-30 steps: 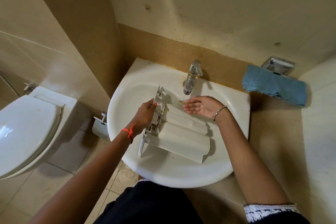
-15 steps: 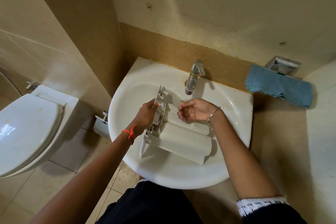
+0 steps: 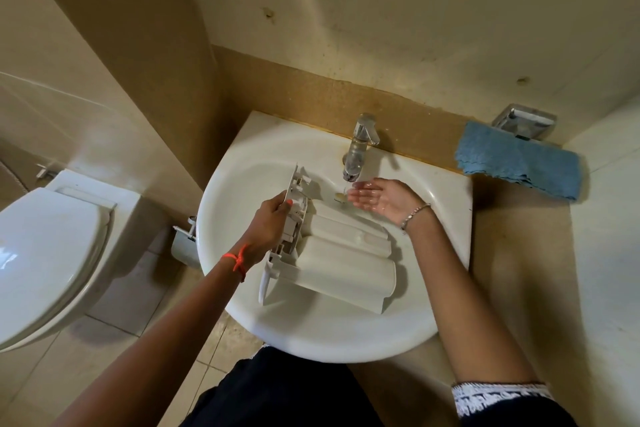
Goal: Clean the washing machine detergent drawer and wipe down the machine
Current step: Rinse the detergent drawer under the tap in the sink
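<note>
White plastic, the detergent drawer (image 3: pixel 341 265) lay in the wash basin (image 3: pixel 242 180), its smooth rounded side up and its front panel standing on edge along the left. Your left hand (image 3: pixel 273 222) gripped that panel near its far end, with the fingers curled round the edge and the thumb on top. An orange thread (image 3: pixel 237 262) was tied at that wrist.

Your right hand (image 3: pixel 381 198) was held palm up just under the spout of the chrome tap (image 3: pixel 358 149). Its fingers were straight and close together, wet and shining, and it held nothing. A beaded bracelet (image 3: pixel 414 215) sat on that wrist. The hand hovered just past the drawer's far edge; whether it touched the plastic could not be told. The drain (image 3: pixel 340 197) showed in the basin floor beside your fingertips.

To your right, a folded blue cloth (image 3: pixel 519 159) lay on the beige ledge beside the basin, under a chrome wall fitting (image 3: pixel 523 121). To your left stood a white toilet (image 3: pixel 45 253) with its lid down.
</note>
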